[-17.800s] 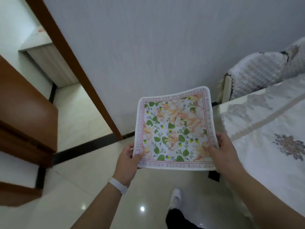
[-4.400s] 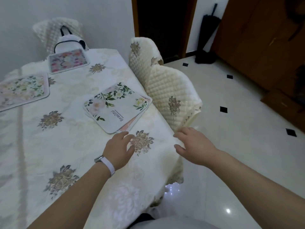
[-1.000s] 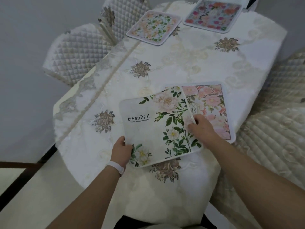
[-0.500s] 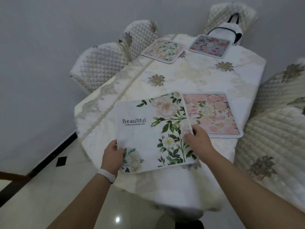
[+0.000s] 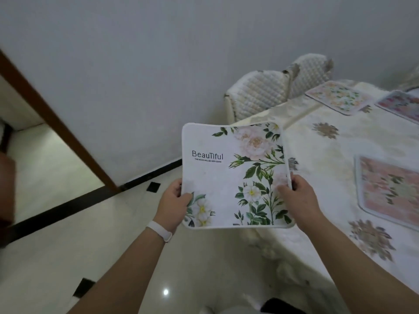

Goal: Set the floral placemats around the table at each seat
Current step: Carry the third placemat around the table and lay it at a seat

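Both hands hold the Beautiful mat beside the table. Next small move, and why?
Probably carry the Beautiful mat, gripped by left hand and right hand, forward and lay it before the nearer quilted chair: the tablecloth there looks bare, while the pink mat, orange-green mat and third mat lie elsewhere.

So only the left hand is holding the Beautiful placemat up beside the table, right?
No, both hands hold it. The head view shows the left hand gripping the Beautiful placemat at its left edge, the right hand at its right edge, beside the table.
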{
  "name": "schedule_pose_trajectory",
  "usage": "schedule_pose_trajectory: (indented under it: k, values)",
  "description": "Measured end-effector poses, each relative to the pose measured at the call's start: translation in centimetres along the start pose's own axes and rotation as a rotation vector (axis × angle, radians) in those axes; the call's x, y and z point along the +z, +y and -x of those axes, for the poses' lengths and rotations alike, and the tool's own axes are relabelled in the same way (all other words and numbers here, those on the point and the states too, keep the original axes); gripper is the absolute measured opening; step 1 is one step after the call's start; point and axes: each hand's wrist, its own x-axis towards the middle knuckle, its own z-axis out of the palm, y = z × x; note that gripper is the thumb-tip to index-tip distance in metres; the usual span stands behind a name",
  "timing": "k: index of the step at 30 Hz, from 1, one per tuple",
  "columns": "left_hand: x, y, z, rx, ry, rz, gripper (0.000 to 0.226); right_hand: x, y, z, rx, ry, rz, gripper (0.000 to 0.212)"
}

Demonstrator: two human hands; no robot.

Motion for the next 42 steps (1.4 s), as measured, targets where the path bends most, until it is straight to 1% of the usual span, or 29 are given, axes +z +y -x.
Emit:
schedule_pose_trajectory:
  k: [5,9,12,17,22,26,29,33,38,42]
  values:
    - [-5.1,-0.4,0.1,0.024,0.108,0.045,0.034,4.4,-2.9,-0.2,-0.078,-0.08,0.024,0.002]
    - [-6.9,0.2,-1.2,0.04,0.174,0.065,0.031,7.0,-4.7,-1.7,-0.113,-0.121,0.023,0.005]
    - [-7.5,0.5,-3.3,0.022,0.201,0.086,0.034,8.8,-5.3,-3.8,-0.126,-0.148,0.025,0.004]
    - [-7.8,1.5,-9.4,-0.013,0.211,0.075,0.033,11.8,-6.7,-10.0,-0.108,-0.167,-0.018,0.003]
    - [-6.5,4.0,-19.2,-0.04,0.211,0.058,0.034,14.4,-8.8,-18.5,-0.082,-0.164,-0.056,0.002]
    - [-3.9,6.3,-26.9,-0.044,0.159,0.05,0.034,14.3,-10.0,-24.8,-0.039,-0.11,-0.067,0.008]
    - [-1.6,8.0,-31.4,-0.031,0.1,0.056,0.033,13.6,-10.6,-28.8,-0.019,-0.075,-0.092,0.004]
    - [0.6,9.3,-35.8,-0.032,0.055,0.054,0.035,13.3,-11.1,-32.3,0.025,-0.031,-0.105,0.004]
    - [1.3,10.2,-41.5,-0.063,-0.013,0.047,0.032,14.0,-11.9,-35.5,0.062,0.032,-0.106,0.006]
    - [0.9,10.2,-46.6,-0.084,-0.06,0.049,0.031,16.0,-12.7,-37.8,0.095,0.096,-0.099,0.002]
